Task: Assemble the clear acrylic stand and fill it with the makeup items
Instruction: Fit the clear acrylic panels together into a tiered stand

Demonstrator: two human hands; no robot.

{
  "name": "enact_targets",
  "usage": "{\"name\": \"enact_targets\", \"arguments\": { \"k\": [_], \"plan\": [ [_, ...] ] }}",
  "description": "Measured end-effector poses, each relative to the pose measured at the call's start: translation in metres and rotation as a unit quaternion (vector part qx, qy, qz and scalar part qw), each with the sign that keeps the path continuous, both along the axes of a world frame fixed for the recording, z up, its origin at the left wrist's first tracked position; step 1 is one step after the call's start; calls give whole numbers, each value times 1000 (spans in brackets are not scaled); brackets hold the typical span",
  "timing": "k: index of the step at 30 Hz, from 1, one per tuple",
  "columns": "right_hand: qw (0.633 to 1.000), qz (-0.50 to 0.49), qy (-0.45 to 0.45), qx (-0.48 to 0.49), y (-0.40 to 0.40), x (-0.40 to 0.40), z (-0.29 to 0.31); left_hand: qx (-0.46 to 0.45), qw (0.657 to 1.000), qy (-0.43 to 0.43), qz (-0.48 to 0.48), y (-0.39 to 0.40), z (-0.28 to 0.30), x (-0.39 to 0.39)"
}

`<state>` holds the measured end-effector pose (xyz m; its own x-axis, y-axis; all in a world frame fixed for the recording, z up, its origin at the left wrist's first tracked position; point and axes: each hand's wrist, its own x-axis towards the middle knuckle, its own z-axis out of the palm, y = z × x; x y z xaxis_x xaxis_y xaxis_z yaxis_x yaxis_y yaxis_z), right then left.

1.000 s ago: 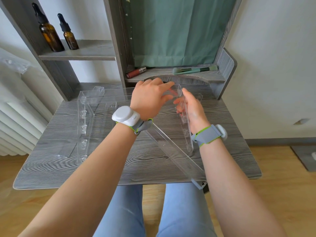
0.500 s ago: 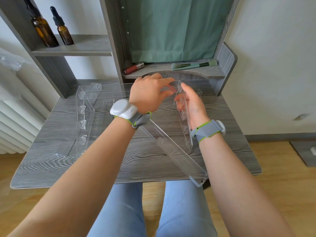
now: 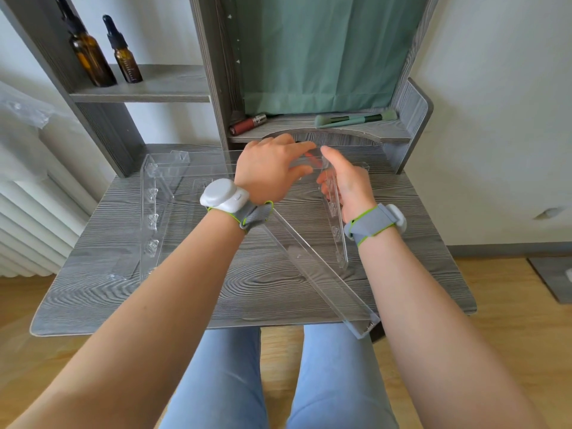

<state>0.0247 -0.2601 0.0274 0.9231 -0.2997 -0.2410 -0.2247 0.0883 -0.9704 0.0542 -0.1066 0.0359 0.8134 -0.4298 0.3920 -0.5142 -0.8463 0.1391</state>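
Note:
Clear acrylic stand parts lie on the grey wood-grain desk (image 3: pixel 247 292). My left hand (image 3: pixel 272 171) pinches the top corner of a clear acrylic shelf panel (image 3: pixel 213 164) that spans to the left side panel (image 3: pixel 148 212). My right hand (image 3: pixel 346 184) grips the upright right side panel (image 3: pixel 335 224) with its row of slots. A long clear shelf tray (image 3: pixel 322 274) lies diagonally toward the desk's front right corner. A red lip gloss (image 3: pixel 247 124) and green makeup brushes (image 3: pixel 353 119) lie on the rear ledge.
Two amber dropper bottles (image 3: pixel 89 54) stand on the upper left shelf. A white radiator (image 3: pixel 31 224) is left of the desk. My legs in blue jeans (image 3: pixel 272 379) are under the front edge. A green curtain (image 3: pixel 315 51) hangs behind.
Both hands stayed at the top corner joint of the panels; the view shifted slightly and my right hand's fingers have opened a little along the side panel.

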Motion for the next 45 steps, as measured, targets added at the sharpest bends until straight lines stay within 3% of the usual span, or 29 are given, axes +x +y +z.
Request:
{"name": "enact_targets", "arguments": {
  "k": [7,10,13,16,19,24,28,38,45],
  "plan": [
    [995,0,3,-102,-1,3,-4,7,1000,-2,-1,4,1,1],
    [981,-64,-29,-182,-16,4,-10,4,1000,3,-2,2,2,0],
    [931,-117,-105,-331,-35,10,-20,-2,1000,-1,0,0,2,0],
    [856,-17,-122,-503,-41,18,-24,-6,1000,-4,0,0,0,0],
    [794,92,-119,-589,-36,22,-25,-10,1000,-6,0,0,0,0],
    [737,175,-71,-650,-31,31,-29,-13,1000,-15,-3,0,0,0],
    [733,159,-75,-658,-30,33,-31,-14,1000,-20,-5,-1,-1,0],
    [770,-7,-158,-618,-49,31,-11,-18,999,-21,-31,-2,0,0],
    [712,-114,-184,-668,-57,18,13,-108,993,-29,-47,-1,2,2]
  ]
}}
